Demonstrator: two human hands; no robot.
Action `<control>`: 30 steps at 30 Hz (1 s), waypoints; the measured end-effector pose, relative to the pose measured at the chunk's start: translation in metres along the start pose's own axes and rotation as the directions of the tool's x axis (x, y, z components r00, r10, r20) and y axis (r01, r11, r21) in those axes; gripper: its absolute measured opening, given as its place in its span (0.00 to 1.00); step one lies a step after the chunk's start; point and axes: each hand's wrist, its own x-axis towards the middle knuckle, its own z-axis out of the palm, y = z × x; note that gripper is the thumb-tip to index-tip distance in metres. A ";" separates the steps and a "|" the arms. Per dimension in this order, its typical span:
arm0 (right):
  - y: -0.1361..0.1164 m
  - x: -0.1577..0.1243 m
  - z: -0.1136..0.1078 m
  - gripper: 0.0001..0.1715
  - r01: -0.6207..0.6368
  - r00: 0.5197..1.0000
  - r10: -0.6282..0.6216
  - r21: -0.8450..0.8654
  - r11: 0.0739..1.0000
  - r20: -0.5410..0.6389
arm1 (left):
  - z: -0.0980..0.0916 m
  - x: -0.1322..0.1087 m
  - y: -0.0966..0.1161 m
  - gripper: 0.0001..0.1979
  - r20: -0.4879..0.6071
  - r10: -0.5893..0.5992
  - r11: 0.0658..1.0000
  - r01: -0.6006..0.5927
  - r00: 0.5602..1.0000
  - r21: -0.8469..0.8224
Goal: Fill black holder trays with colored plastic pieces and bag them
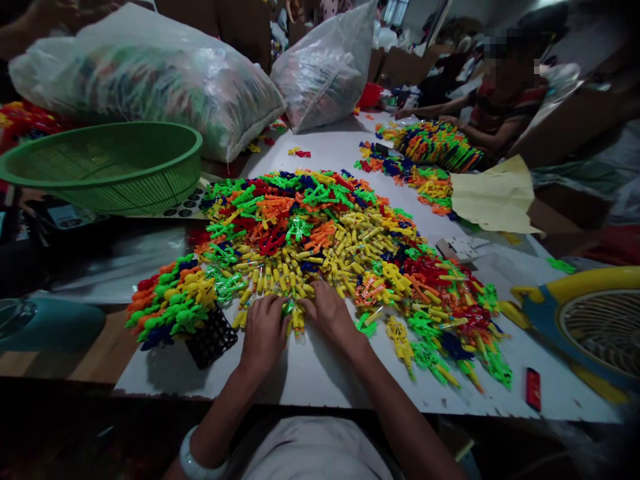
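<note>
My left hand (263,330) is at the near edge of a heap of small yellow plastic tubes (273,273), its fingers curled in. Opposite it, my right hand (331,312) has its thumb and fingers bent toward the same spot. A small bright green and yellow piece (290,308) shows between the two hands; what each set of fingertips grips is partly hidden. Behind the tubes rises a pile of green, orange, red and blue plastic figures (270,208), some in clear wrapping. Wrapped figures with yellow tubes (433,347) lie to the right of my hands.
Stacked colourful figures (173,297) lie left by a black perforated sheet (210,340). A green basket (110,167) stands behind, near stuffed clear bags (165,80). At right are a yellow-blue fan (595,320) and red lighter-like object (533,389). A co-worker (510,100) sits across.
</note>
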 end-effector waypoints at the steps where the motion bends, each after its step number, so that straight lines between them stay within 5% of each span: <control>1: -0.004 0.002 0.005 0.14 -0.016 1.000 0.017 -0.033 0.999 0.014 | 0.000 0.000 0.001 0.14 0.004 -0.003 1.000 0.002 1.000 0.010; 6: -0.010 0.000 0.013 0.09 -0.028 0.998 0.035 -0.122 0.992 0.057 | -0.003 -0.001 0.001 0.10 0.024 -0.011 1.000 0.011 1.000 0.020; 13: -0.010 0.005 0.000 0.11 -0.145 0.988 0.146 -0.024 0.989 0.043 | -0.007 0.000 -0.007 0.10 -0.001 -0.019 1.000 0.019 1.000 -0.021; 22: -0.056 0.047 0.009 0.17 -0.304 0.923 0.336 -0.182 0.935 0.186 | -0.015 -0.012 -0.012 0.16 -0.093 -0.159 0.980 0.168 0.983 0.107; 30: -0.042 0.045 0.012 0.10 -0.283 0.926 0.311 -0.152 0.947 0.214 | -0.016 -0.013 0.000 0.15 -0.036 -0.148 0.973 0.152 0.988 0.174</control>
